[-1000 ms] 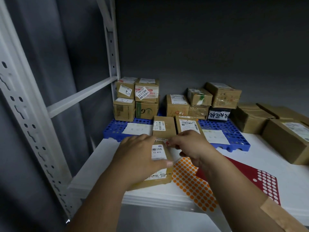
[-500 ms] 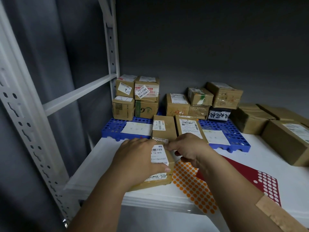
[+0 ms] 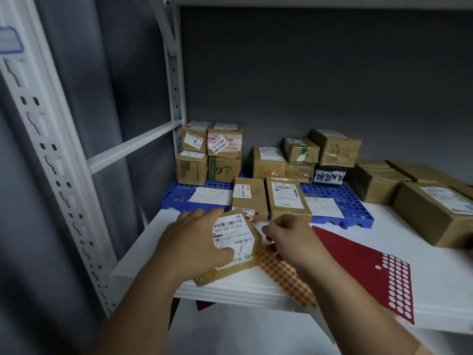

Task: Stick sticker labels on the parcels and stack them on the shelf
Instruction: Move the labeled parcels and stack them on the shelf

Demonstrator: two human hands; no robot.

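Your right hand (image 3: 289, 239) now sits off the parcel (image 3: 234, 248), lower and to its right, over the orange sticker sheet (image 3: 284, 275), where a second ago its fingertips pressed the parcel's far edge. Its fingers look curled, perhaps pinching a sticker, though blur hides it. The parcel under your left hand (image 3: 194, 242) now lies turned, a corner pointing away.
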